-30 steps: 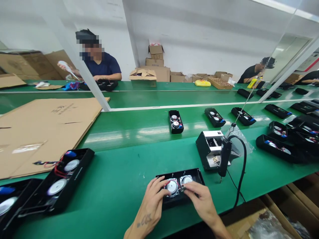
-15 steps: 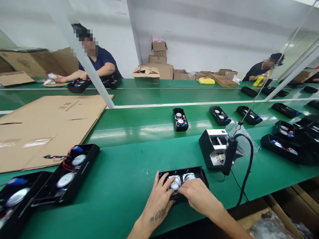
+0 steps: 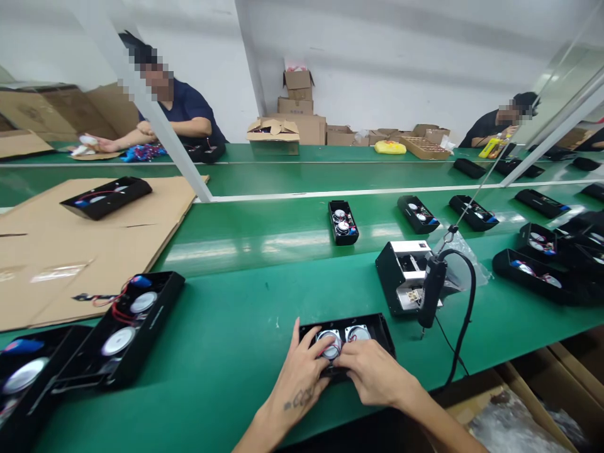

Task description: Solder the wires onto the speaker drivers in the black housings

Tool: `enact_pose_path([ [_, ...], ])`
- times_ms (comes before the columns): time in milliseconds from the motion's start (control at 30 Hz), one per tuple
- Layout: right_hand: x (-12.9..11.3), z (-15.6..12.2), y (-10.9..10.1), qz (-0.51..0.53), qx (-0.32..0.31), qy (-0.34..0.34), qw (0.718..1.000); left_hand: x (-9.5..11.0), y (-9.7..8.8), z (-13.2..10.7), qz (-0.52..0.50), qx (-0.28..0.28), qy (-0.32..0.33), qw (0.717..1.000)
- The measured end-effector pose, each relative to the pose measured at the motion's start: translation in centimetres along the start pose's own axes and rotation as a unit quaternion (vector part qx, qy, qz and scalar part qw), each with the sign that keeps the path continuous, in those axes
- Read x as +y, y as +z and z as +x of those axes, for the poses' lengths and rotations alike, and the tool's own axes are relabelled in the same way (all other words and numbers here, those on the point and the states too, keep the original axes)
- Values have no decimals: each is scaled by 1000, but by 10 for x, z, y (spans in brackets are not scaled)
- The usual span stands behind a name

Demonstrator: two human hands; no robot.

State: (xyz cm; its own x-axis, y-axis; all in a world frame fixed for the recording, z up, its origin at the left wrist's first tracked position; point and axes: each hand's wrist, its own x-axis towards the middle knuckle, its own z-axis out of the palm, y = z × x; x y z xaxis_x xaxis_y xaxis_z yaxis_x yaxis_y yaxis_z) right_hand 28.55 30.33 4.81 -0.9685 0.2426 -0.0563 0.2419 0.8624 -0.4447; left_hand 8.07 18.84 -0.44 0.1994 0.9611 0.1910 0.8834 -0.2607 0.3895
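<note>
A black speaker housing point(image 3: 372, 327) with two round silver drivers lies on the green bench right in front of me. My left hand point(image 3: 302, 376) rests on its left end, fingers spread over the left driver point(image 3: 329, 343). My right hand point(image 3: 372, 372) covers the front middle of the housing, fingers curled and pinching at something small by the left driver that I cannot make out. The right driver point(image 3: 357, 333) stays uncovered.
An electric screwdriver point(image 3: 429, 296) hangs on a cable beside a black-and-white box point(image 3: 401, 277). More open housings lie at left point(image 3: 117, 333), on the cardboard sheet point(image 3: 104, 197), and along the belt point(image 3: 343, 222). Two other people work across the line.
My hands stayed on the housing and shifted a little. A black housing has appeared on the cardboard sheet at left, and the person across moved their hands back.
</note>
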Motion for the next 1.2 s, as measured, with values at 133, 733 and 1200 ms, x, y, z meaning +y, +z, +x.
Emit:
enact_pose_path([
  [133,2,-5,22,-33,45,-3,998,-2,1,0,14,-12,4,1000],
  [733,42,79,-73,54,-96,123,986,-67,-61,113,-243,-220,-109,939],
  [1200,46,90,-65,116,-90,124,981,-66,-57,115,-305,-237,-137,912],
])
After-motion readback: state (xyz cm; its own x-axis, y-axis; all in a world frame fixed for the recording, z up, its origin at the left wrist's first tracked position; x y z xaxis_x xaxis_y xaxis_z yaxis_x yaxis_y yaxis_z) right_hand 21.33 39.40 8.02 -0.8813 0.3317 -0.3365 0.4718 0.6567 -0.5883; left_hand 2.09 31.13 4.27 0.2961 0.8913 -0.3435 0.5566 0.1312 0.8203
